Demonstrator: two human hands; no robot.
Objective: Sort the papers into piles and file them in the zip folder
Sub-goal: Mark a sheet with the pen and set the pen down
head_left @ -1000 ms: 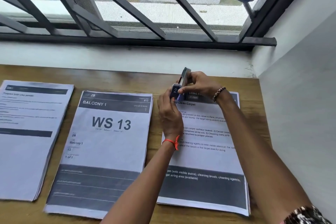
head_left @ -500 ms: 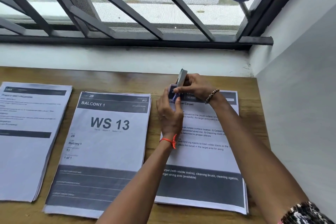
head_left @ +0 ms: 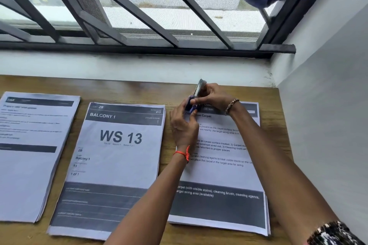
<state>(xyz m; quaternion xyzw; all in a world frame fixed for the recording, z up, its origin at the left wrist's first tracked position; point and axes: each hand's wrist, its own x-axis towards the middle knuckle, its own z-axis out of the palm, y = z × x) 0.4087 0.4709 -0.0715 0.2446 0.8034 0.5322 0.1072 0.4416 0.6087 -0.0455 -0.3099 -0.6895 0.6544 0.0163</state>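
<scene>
So: wooden table (head_left: 127,90) under the window (head_left: 159,15), with three sorted piles on it. The landmark is the WS 13 pile (head_left: 119,161), in the middle. Left of it is a text-sheet pile (head_left: 29,155). Right of it is the carpet-cleaning pile (head_left: 223,175), where you're working. Both hands sit at that pile's top-left corner, just right of the WS 13 pile's top edge. Your left hand (head_left: 184,125) curls its fingers round the blue body of a small stapler (head_left: 192,103). Your right hand (head_left: 213,96) pinches its metal arm, which is tipped upward. My read on the step: sorting looks done, and you're loading or clearing the stapler to bind this pile. The next move likely needs the arm closed, the corner squared in its mouth and a firm press. The zip folder is not in view, so nothing filed that I can see.
</scene>
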